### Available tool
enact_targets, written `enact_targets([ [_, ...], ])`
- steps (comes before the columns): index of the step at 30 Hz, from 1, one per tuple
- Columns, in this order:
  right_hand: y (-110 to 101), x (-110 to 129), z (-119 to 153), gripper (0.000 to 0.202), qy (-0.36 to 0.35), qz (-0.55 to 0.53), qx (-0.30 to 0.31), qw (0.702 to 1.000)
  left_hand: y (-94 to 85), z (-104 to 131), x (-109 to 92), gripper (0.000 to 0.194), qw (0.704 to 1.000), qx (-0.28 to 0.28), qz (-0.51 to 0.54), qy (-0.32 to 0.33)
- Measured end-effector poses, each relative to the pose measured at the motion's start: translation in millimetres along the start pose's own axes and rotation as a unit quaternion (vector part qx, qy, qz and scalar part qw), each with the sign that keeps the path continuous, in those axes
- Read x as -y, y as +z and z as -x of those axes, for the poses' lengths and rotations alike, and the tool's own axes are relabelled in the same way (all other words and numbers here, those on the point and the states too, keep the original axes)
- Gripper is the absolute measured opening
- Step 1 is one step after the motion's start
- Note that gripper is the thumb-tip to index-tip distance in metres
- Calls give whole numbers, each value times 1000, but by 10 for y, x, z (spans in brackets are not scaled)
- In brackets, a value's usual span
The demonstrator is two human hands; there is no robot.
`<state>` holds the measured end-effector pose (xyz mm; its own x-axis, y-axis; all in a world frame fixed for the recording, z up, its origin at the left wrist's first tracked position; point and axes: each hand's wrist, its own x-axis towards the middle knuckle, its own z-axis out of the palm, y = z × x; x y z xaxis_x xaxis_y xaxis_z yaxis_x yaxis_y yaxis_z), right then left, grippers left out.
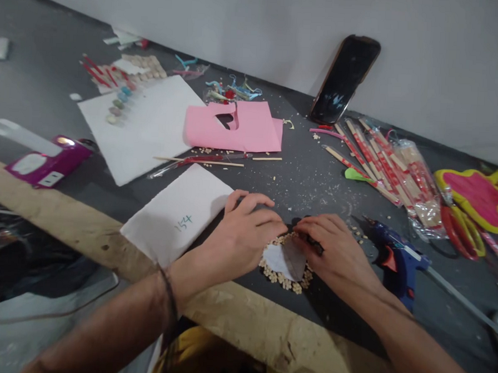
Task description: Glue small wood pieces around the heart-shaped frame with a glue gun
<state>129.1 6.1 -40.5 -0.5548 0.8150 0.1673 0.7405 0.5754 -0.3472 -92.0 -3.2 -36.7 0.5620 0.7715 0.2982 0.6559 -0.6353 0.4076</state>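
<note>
A small white piece edged with small pale wooden bits lies on the dark tabletop near its front edge. My left hand rests at its upper left, fingers bent and fingertips at the upper rim. From the other side my right hand reaches the upper right of the rim, its fingers curled together. The fingertips of both hands nearly meet there, and whatever is between them is too small to make out. Beside my left wrist lies a white card with green handwriting.
Right of my hands lies a blue glue gun, with red-handled scissors and wrapped wooden sticks beyond. A phone leans on the wall. Pink foam, a white sheet and a purple device are farther left.
</note>
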Motion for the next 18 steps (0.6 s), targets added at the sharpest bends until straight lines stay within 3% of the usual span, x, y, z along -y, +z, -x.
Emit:
enact_targets([
  [5, -33, 26, -9, 14, 2, -7, -1, 1000, -89, -47, -35, 35, 998, 4, 13, -60],
  [11, -27, 19, 2, 13, -1, -18, -7, 1000, -100, -91, -131, 37, 998, 66, -14, 10],
  [18, -29, 14, 2, 11, -1, -25, 2, 1000, -104, -190, -98, 39, 996, 75, -27, 40],
])
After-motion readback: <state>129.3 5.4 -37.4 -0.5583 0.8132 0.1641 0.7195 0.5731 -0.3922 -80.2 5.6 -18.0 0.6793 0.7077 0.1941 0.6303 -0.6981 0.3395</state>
